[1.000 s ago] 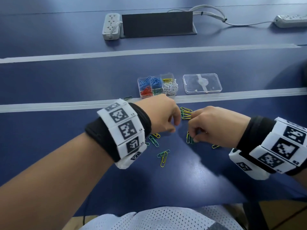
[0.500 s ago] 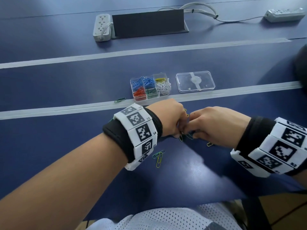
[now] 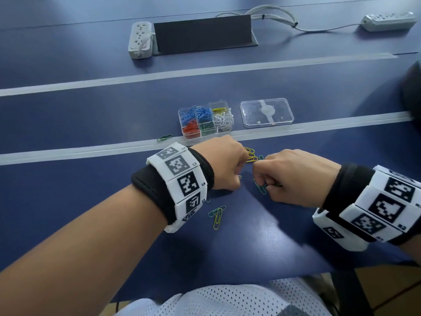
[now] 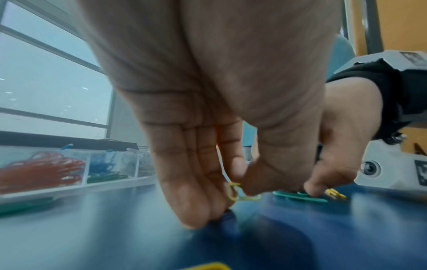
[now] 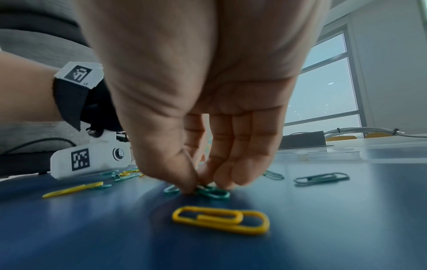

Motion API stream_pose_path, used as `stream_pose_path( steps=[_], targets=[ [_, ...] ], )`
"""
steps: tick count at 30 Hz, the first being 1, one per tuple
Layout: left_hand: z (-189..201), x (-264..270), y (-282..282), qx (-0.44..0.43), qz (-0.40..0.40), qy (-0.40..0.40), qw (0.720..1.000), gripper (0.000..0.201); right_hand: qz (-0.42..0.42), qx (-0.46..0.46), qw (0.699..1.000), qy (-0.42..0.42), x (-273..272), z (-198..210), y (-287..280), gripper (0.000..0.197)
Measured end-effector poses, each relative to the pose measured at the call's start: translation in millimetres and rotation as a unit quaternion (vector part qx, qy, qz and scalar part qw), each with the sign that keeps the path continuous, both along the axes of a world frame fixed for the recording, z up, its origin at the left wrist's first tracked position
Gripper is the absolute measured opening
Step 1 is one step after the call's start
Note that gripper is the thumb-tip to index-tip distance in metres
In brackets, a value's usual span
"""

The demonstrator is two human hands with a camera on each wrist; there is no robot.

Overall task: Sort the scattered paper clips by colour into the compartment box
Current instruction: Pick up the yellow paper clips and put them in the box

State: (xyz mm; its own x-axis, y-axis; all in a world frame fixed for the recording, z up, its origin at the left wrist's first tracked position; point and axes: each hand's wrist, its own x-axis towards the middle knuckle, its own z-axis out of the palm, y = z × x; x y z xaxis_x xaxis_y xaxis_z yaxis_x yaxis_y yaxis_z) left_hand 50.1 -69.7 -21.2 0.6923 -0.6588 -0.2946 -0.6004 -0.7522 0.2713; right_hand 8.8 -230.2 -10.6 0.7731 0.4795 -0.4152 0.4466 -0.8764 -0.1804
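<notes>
Presently on the blue worktop point(image 3: 250, 242):

Left hand point(image 3: 224, 164): knuckles up, fingertips point(image 4: 196, 215) down on the surface, grip pinching a yellow paper clip point(image 4: 240, 194) between thumb and forefinger.

Right hand point(image 3: 293, 176): just beside the left, fingers curled downward, grip pinching a green paper clip point(image 5: 211, 191) that lies on the surface.

Compartment box point(image 3: 206, 119): clear plastic, open, beyond the hands against a pale tape strip point(image 3: 68, 152). Blue clips fill two far cells, yellow and white sit at the right, red at near left, green at near middle.

Clear lid point(image 3: 266, 112): flat on the surface, just right of the box.

Loose clips: a yellow cluster point(image 3: 250, 155) between the hands and the box; a green and yellow pair point(image 3: 217, 216) near the left wrist; one green clip point(image 3: 164, 137) on the tape strip, left of the box; one yellow clip point(image 5: 220, 220) close under the right wrist.

Far side: two white power strips point(image 3: 140, 39) and a dark cable hatch point(image 3: 202, 34).
</notes>
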Motion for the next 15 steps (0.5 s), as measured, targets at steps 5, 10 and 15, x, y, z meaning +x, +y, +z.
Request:
stream_pose_path(
  steps=[5, 10, 15],
  targets=[
    [2, 1, 19, -0.091, 0.085, 0.045, 0.991, 0.012, -0.009, 0.016, 1.0, -0.013, -1, -2, 1, 0.02],
    [3, -1, 43, -0.151, 0.184, 0.119, 0.964, 0.022, -0.036, 0.005, 0.999, -0.04, -2, -1, -8, 0.005],
    [1, -2, 53, -0.203, 0.246, 0.21, 0.924, 0.014, -0.063, -0.011, 0.998, -0.015, -10, -5, 0, 0.01]
  ],
)
